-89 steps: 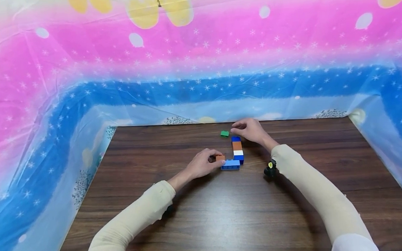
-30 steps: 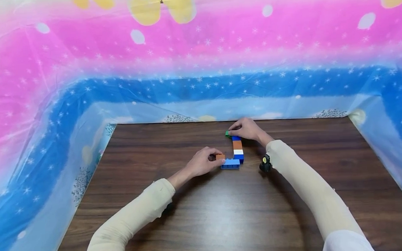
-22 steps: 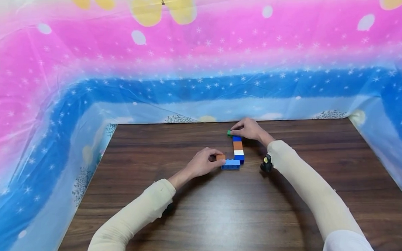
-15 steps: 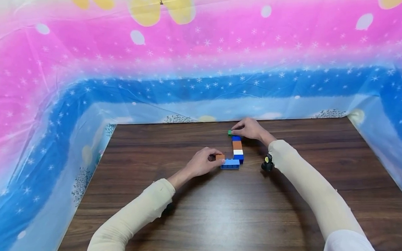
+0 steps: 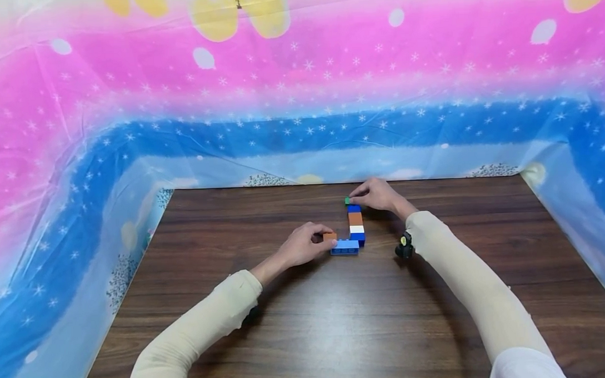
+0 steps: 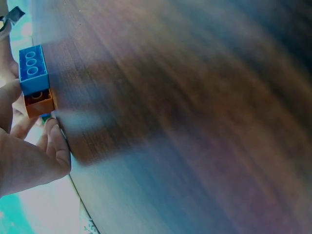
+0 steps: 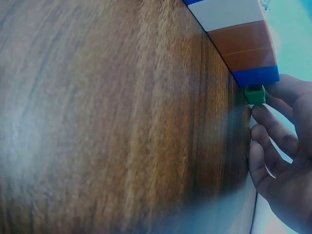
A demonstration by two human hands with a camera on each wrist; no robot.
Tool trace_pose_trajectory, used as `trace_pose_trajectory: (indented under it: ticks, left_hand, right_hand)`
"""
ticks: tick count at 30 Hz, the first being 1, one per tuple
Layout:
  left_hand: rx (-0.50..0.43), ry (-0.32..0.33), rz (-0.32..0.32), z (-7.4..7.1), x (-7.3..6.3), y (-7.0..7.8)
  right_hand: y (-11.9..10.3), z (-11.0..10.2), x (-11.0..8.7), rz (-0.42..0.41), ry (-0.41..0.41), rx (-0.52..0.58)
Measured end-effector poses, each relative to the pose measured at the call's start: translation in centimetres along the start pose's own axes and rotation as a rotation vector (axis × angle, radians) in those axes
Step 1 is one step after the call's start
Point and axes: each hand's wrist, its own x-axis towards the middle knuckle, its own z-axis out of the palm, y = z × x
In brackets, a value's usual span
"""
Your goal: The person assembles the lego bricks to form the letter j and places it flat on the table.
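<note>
In the head view, my left hand (image 5: 301, 246) grips a small orange brick (image 5: 330, 236) at the left end of a light blue brick (image 5: 345, 248), its thumb at their join. The left wrist view shows the light blue brick's hollow side (image 6: 33, 68) facing the camera. From the light blue brick's right end a row of bricks runs away from me: dark blue (image 5: 357, 238), white (image 5: 356, 229), orange (image 5: 355, 219), blue (image 5: 354, 208). At its far end my right hand (image 5: 377, 193) pinches a green brick (image 5: 347, 201), right beside the blue end brick (image 7: 257, 76).
All the bricks lie toward the far edge of a dark wood-grain table (image 5: 307, 311). A pink and blue patterned cloth (image 5: 300, 133) hangs behind the table and along its sides. A small black camera (image 5: 404, 245) sits at the right wrist.
My right hand has moved from beside the green brick to pinch it, and the brick has shifted slightly right, closer to the row's blue end. My left hand keeps its hold.
</note>
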Motion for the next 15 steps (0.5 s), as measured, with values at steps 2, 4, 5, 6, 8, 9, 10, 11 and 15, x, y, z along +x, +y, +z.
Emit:
trace_pose_trajectory:
  ticks: [2, 4, 5, 6, 8, 9, 10, 11, 15]
  left_hand:
    - [0.001, 0.0, 0.004, 0.0, -0.02, -0.01]
    - [0.002, 0.002, 0.006, 0.01, 0.01, -0.04]
    - [0.002, 0.002, 0.004, 0.03, 0.04, -0.06]
    - [0.002, 0.003, 0.002, 0.02, 0.04, -0.05]
    - [0.003, 0.003, -0.002, 0.02, 0.05, -0.02]
    - [0.003, 0.004, -0.004, 0.02, 0.06, -0.03]
    - [0.003, 0.004, -0.004, 0.03, 0.07, -0.03]
    - [0.003, 0.004, -0.004, 0.04, 0.07, -0.05]
    - [0.005, 0.004, 0.003, 0.06, 0.11, -0.15]
  right_hand:
    - [0.02, -0.02, -0.01, -0.002, -0.001, -0.002]
    - [0.04, -0.03, -0.01, -0.004, -0.001, -0.005]
    - [0.06, -0.03, 0.0, -0.005, -0.001, -0.005]
    - [0.08, -0.03, 0.01, -0.007, 0.001, -0.005]
    - [0.1, -0.02, -0.02, -0.007, 0.001, -0.003]
    - [0.09, -0.02, -0.07, -0.006, 0.003, -0.001]
    - [0.11, -0.02, -0.09, -0.005, 0.003, 0.002]
    - [0.1, -0.01, -0.12, -0.003, 0.004, 0.005]
    - [0.04, 0.0, -0.26, 0.006, 0.008, 0.01]
